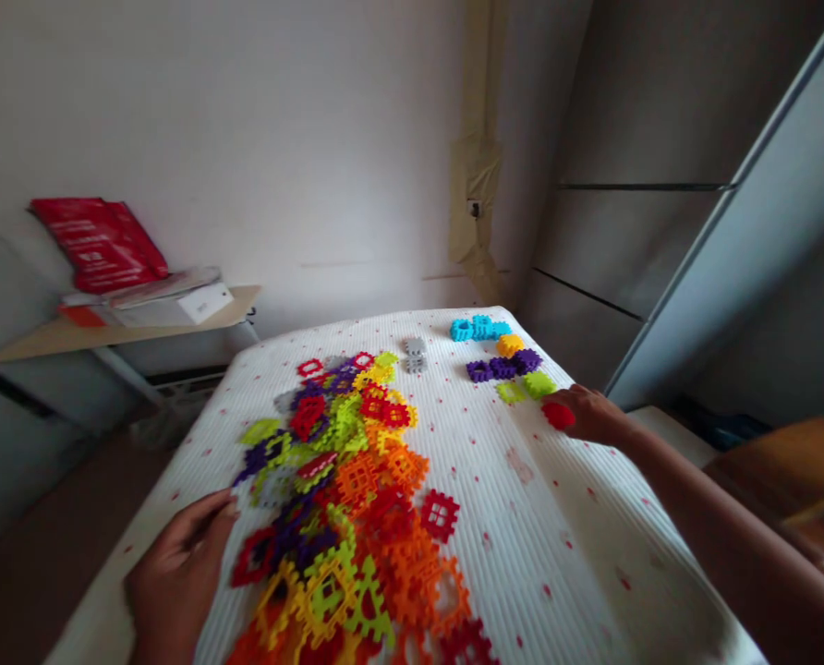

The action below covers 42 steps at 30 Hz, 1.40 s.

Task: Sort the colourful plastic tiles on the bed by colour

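Note:
A heap of flat, square interlocking plastic pieces (343, 480) in red, orange, yellow, green and purple covers the middle and near part of a white, red-dotted table cover (523, 517). My left hand (176, 573) rests at the heap's near left edge, fingers loosely curled, touching the pieces, holding nothing I can make out. My right hand (588, 414) reaches to the far right and is closed on a red piece (558, 415). Just beyond it lie sorted piles: green (527, 386), purple (503, 367), yellow-orange (510, 344), light blue (479, 328), and grey (415, 355).
A wooden shelf (127, 328) at the left carries a red packet (100, 242) and flat boxes. A grey cabinet (696, 249) stands to the right, close to the table's far corner. A brown wooden surface (793, 480) lies at the right edge.

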Available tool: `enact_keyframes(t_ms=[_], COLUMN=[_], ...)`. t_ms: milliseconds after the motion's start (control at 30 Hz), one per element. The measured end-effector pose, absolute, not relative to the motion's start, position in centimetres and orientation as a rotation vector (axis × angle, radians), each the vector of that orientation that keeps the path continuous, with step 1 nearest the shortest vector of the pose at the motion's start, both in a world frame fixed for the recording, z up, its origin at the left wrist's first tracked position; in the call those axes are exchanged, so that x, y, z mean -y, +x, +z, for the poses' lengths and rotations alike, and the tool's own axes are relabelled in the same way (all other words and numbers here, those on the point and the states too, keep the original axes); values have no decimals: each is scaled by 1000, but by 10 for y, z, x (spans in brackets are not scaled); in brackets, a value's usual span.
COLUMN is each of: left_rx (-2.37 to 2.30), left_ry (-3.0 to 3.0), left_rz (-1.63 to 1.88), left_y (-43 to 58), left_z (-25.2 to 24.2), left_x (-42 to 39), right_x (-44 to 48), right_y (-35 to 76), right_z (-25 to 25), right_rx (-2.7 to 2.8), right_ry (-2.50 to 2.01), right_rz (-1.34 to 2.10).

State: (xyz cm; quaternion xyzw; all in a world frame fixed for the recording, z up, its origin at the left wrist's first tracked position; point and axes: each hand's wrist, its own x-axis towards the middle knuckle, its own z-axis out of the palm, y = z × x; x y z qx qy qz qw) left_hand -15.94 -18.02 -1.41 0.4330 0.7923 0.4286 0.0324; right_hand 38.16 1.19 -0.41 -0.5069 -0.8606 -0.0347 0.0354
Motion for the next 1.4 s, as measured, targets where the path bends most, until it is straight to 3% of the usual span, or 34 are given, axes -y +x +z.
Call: enact_keyframes(t_ms=[233, 667, 1000, 1400], left_rx=[-2270, -2222, -2090, -2046], left_ry=[1342, 1573, 1898, 1809], left_rz=[1539, 1456, 985, 697], left_y=[-149, -141, -128, -125], left_z=[-21, -12, -4, 3], left_x=[170, 162, 142, 118], right_x=[-17, 33, 59, 58], right_y=[389, 359, 287, 281], right_z=[-12, -15, -20, -35], right_rx=[2674, 2620, 2687, 2637], right_ry=[-1459, -1017, -856, -901], right_rz=[-115, -244, -30, 41])
